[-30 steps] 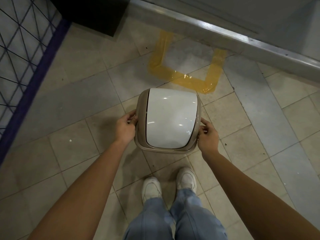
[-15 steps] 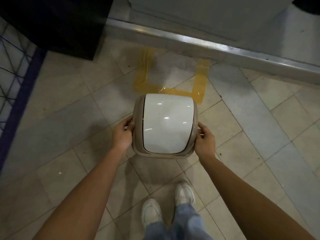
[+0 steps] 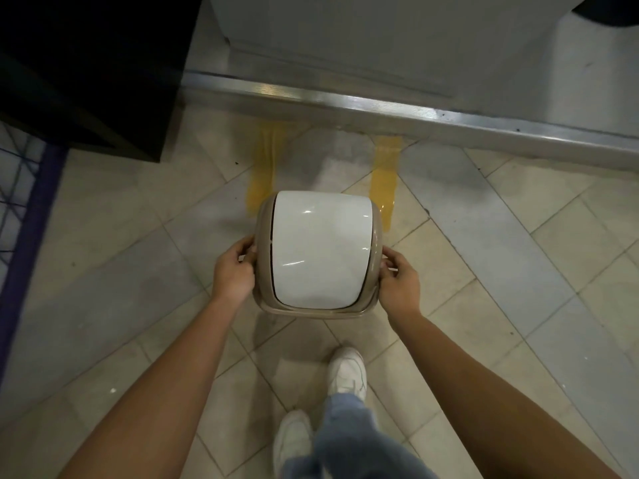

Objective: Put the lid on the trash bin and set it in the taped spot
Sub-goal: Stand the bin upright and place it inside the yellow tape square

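Note:
The trash bin (image 3: 375, 233) is beige, and its lid, with a white swing flap (image 3: 320, 248), sits on top. I hold it up in front of me above the tiled floor. My left hand (image 3: 233, 269) grips the lid's left side and my right hand (image 3: 397, 280) grips its right side. Just beyond the bin lies the taped spot, marked by yellow tape (image 3: 383, 178) in two strips running to the metal sill. The bin hides the near edge of the tape. The bin's body below the lid is out of sight.
A metal door sill (image 3: 380, 108) and a grey wall close off the far side. A black cabinet (image 3: 90, 63) stands at the upper left, a blue wire rack (image 3: 24, 188) at the left edge. My white shoes (image 3: 345, 371) are below the bin.
I have stepped forward with the bin. It has come closer to the yellow tape and now covers the tape's near strip. Both hands keep their grip.

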### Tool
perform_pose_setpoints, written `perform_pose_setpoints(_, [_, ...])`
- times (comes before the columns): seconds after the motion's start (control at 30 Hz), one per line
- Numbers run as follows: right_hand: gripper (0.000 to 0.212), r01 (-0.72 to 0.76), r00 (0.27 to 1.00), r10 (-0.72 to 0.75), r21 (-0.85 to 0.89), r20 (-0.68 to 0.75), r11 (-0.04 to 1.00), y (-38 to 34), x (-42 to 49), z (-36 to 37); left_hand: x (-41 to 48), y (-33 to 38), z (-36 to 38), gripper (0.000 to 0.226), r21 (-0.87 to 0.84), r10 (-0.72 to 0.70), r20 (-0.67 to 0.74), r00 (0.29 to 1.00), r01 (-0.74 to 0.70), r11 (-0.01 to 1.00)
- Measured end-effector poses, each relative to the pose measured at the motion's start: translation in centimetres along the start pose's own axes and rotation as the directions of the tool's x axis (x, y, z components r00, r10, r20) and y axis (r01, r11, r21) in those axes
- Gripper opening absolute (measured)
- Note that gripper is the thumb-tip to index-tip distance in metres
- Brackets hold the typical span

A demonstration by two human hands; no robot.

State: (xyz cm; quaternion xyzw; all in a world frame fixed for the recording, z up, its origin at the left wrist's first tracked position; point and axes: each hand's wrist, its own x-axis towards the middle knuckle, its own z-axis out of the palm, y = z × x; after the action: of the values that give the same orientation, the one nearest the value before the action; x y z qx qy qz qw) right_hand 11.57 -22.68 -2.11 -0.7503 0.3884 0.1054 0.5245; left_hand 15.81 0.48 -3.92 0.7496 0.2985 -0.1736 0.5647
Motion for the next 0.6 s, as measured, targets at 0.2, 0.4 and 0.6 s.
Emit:
perform_pose_setpoints(0.2, [0.031,-0.005,1.000,0.005,0.004,0.008,1.000,-2.3,2.1,0.1,2.6,2.3,0.8,0.028,-0.021,-0.006,-0.015,1.000,0.006,1.000])
perform_pose_setpoints(0.4, [0.031,-0.050,0.999,0.050,0.065,-0.001,0.997,-4.8,3.3,0.8,4.4,4.4,0.6,0.028,-0.029,-0.042,-0.022,0.999,0.041,0.999])
perform_pose_setpoints(0.6, [0.033,-0.077,0.996,0.079,0.073,-0.034,0.994,-6.1,3.6,1.2,5.2,5.6,0.4,0.030,-0.071,-0.093,0.015,0.996,0.094,0.993])
